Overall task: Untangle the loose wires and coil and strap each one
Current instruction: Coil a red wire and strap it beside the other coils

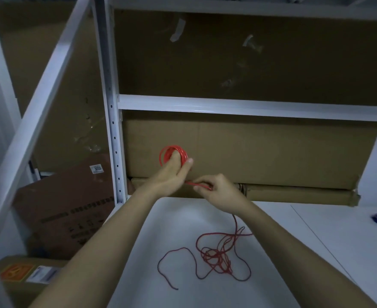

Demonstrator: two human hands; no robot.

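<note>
Head view: red wire [216, 254] between hands.

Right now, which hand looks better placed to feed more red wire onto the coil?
The right hand, probably. It already pinches the red wire on the stretch between the coil and the loose tangle on the white table. The left hand is occupied gripping the coil.

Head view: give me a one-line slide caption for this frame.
Left hand holds a red wire coil while the right hand pinches the strand feeding from the tangle on the white table.
</note>
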